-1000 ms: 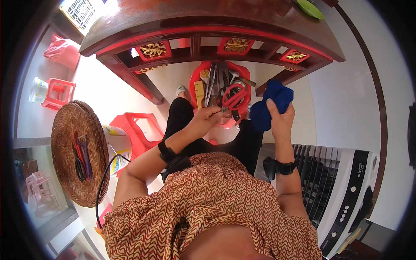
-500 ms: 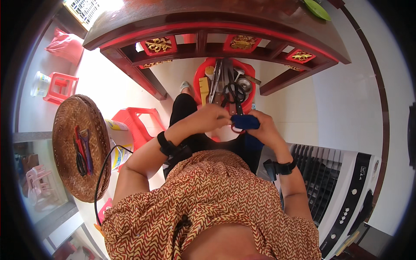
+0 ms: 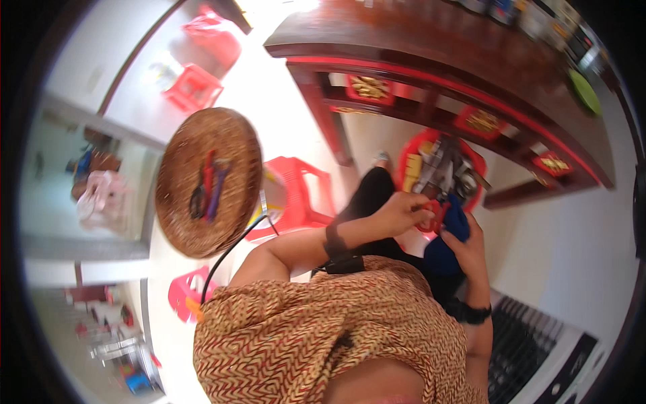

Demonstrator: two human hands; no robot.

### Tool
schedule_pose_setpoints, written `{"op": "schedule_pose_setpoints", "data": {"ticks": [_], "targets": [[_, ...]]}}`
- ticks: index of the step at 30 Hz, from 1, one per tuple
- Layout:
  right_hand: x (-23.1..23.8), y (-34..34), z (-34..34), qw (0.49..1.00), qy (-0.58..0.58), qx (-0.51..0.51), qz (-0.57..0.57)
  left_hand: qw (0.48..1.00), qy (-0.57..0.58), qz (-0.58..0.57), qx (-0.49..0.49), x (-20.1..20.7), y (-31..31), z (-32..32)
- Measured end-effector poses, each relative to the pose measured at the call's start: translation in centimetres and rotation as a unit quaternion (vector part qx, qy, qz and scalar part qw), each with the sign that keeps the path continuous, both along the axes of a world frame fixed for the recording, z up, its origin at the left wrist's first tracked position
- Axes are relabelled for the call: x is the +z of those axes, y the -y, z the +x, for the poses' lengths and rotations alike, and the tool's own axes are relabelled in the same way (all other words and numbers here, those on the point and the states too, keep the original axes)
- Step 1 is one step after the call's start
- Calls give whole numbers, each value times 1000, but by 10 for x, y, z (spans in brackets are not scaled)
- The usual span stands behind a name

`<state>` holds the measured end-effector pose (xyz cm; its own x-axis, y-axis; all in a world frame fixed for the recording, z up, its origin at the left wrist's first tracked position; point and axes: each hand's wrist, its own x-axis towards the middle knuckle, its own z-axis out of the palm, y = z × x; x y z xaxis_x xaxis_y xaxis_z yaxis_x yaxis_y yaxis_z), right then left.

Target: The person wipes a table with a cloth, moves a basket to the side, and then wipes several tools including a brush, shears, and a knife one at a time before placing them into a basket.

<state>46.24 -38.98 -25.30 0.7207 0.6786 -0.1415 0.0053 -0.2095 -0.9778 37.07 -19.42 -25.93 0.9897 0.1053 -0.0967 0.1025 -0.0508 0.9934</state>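
Note:
My left hand (image 3: 402,213) is closed on the red handles of a pair of scissors (image 3: 431,219), whose blades are hidden by cloth. My right hand (image 3: 472,248) grips a dark blue cloth (image 3: 457,221) right beside the scissors. More blue fabric (image 3: 441,259) hangs below it over my lap. Just beyond both hands, a red basin (image 3: 479,165) on the floor holds a heap of kitchen tools, among them a yellow spatula (image 3: 412,170) and metal utensils. The picture is somewhat blurred by motion.
To the left, a round woven tray (image 3: 232,138) carries tools with black, red and purple handles. A red plastic stool (image 3: 303,192) stands near it. A dark wooden table (image 3: 397,30) spans the far side. An air cooler (image 3: 531,350) stands at my lower right.
The whole view has swung left, so the scene sits further right. The scissors' red handles, earlier below the cloth, now show in my left hand. The blue cloth stays in my right.

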Motion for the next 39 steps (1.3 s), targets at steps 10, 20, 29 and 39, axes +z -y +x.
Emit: {"op": "schedule_pose_setpoints", "data": {"ticks": [10, 20, 29, 39], "targets": [[-13, 1, 6, 999, -7, 48, -11, 933, 32, 95, 345, 115, -108, -120], [-9, -23, -6, 993, -7, 115, 5, 697, -181, 510, 470, 139, -185, -247], [-14, -17, -3, 993, 67, 91, 23, 558, -220, 714, 362, 145, -169, -233], [-3, 13, -6, 997, 54, 23, -48, 934, -8, 347, 86, 6, -64, -19]]}}
